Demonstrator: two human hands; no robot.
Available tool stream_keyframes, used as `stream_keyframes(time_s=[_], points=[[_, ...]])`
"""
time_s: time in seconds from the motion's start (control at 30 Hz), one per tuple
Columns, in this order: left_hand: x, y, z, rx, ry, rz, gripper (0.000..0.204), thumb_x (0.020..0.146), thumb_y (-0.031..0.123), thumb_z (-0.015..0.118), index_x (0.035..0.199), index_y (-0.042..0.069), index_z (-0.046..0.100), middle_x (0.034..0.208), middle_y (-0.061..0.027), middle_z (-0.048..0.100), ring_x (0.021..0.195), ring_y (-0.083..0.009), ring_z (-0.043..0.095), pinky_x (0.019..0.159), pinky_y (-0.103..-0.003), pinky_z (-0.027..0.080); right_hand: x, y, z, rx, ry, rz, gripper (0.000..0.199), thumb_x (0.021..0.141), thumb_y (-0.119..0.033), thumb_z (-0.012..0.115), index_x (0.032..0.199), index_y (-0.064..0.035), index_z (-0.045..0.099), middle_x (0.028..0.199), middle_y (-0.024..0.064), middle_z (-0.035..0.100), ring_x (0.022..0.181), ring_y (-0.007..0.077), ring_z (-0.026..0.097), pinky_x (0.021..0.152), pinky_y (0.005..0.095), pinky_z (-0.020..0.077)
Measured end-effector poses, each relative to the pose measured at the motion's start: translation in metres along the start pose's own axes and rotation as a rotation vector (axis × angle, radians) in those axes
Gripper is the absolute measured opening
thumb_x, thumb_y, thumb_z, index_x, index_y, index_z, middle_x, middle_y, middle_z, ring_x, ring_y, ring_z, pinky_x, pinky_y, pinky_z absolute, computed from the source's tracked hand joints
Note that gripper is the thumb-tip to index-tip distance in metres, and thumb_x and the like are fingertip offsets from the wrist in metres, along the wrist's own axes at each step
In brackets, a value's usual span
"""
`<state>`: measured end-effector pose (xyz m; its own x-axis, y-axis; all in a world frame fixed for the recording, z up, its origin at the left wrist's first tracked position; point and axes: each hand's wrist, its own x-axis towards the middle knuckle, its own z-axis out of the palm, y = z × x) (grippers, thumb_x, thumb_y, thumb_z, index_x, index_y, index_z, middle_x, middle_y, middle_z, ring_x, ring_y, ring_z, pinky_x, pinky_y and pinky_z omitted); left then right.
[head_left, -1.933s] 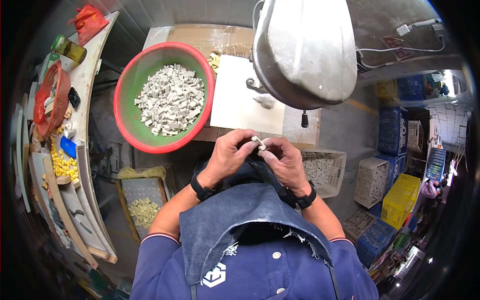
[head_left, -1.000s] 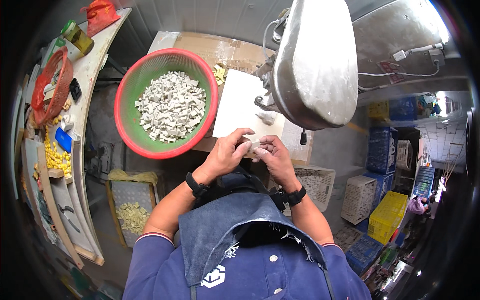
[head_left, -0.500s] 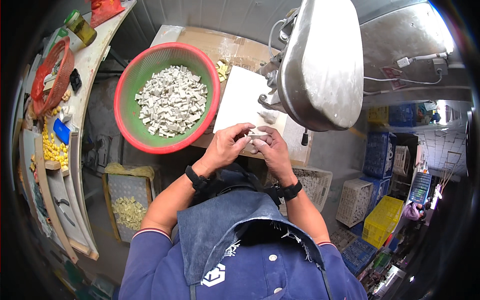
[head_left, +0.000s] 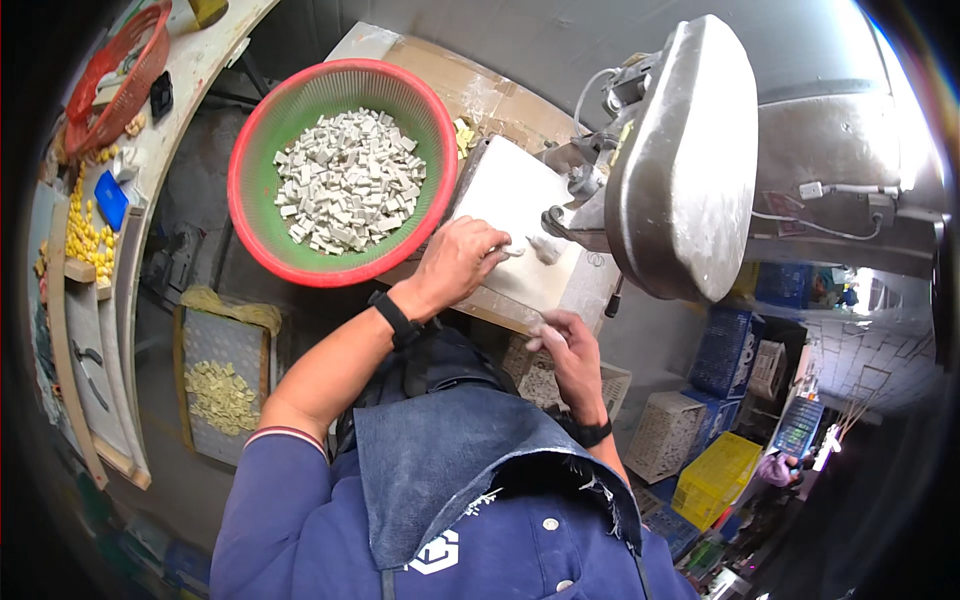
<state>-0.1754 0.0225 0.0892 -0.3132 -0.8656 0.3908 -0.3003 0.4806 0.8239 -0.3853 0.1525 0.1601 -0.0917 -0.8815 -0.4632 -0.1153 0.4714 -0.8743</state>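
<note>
My left hand [head_left: 458, 264] is over the near left part of a white work plate [head_left: 535, 190], its fingers closed on a small whitish block [head_left: 513, 250]. The block points toward a pale, blurred lump [head_left: 545, 250] by the metal parts of a grey machine [head_left: 685, 160] with a large rounded housing. Off the plate's near edge, my right hand [head_left: 572, 352] has its fingers pinched together. Whatever they hold is too small and blurred to name. A red-rimmed green basket [head_left: 240, 190] with many small whitish blocks [head_left: 350, 180] is left of my left hand.
Cardboard [head_left: 440, 75] lies behind the plate, with some yellowish pieces [head_left: 464, 137] beside the basket. A tray [head_left: 215, 360] of pale yellow pieces stands low at left. The left bench [head_left: 190, 95] carries an orange basket [head_left: 125, 85]. Yellow [head_left: 715, 480] and blue crates [head_left: 728, 350] stand at right.
My hands have parted: the left moved slightly up with the small block, the right drew down and to the right. The whole view has also shifted and turned somewhat.
</note>
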Motion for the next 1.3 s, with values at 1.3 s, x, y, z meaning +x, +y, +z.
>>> stream_keyframes(time_s=[1.3], points=[[0.031,-0.035,0.039,0.403,0.027,0.159,0.010,0.082,0.011,0.057,0.085,0.013,0.066,0.079,-0.0006,0.063,0.086,-0.0185,0.060,0.080,-0.035,0.043,0.074,-0.099,-0.152,0.268,0.091,-0.596,0.058,0.095,-0.033,0.064,0.141,-0.0021,0.049,0.138,0.0139,0.057,0.124,0.0307,0.057,0.108,0.0481,0.0452]])
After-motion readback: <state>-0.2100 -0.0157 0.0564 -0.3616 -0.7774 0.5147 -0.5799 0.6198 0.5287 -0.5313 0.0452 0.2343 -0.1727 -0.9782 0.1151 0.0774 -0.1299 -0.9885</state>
